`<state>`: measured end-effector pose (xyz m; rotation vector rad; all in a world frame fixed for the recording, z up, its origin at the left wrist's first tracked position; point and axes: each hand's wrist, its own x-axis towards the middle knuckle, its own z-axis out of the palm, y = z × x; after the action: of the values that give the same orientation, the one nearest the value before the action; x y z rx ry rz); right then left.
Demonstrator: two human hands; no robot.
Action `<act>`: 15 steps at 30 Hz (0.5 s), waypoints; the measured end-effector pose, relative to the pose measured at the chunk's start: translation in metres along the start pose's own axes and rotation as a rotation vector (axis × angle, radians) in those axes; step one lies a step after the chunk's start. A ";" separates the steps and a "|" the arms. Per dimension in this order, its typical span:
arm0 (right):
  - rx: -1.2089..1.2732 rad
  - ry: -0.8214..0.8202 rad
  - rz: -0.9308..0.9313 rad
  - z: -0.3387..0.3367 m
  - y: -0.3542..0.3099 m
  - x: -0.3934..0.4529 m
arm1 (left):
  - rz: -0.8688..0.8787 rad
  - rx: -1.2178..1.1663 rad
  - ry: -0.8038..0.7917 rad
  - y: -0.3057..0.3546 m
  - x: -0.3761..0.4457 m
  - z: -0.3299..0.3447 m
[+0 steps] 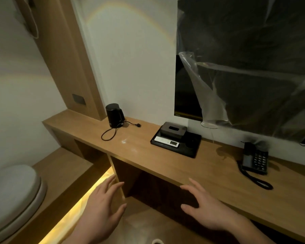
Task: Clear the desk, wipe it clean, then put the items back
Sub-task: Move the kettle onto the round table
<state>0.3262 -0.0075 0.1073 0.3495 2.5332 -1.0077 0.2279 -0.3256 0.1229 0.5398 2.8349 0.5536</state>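
Head view | left hand [102, 206], right hand [205, 208] empty, fingers spread, poised before desk [165, 161] | kettle [114, 115], tray [192, 150], phone [255, 160] uncleared.

My forearms cut off at the bottom edge, television [253, 67] cropped top and right, its screen veiled by plastic film [236, 88], remote [167, 141] markings unreadable.

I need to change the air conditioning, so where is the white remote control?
Head view: the white remote control lies in the black rectangular tray mid-desk, just in front of the dark tissue box.
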 end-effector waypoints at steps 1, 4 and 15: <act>-0.001 0.008 -0.008 -0.002 -0.003 0.013 | 0.008 -0.003 0.004 -0.004 0.014 -0.002; -0.013 0.014 -0.028 -0.005 -0.013 0.062 | 0.006 -0.009 -0.004 -0.018 0.055 -0.006; -0.071 -0.100 -0.051 -0.024 -0.089 0.280 | -0.144 0.086 -0.048 -0.119 0.230 -0.035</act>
<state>0.0370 -0.0307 0.0526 0.2100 2.4913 -0.9268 -0.0284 -0.3498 0.0782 0.3538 2.8336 0.3890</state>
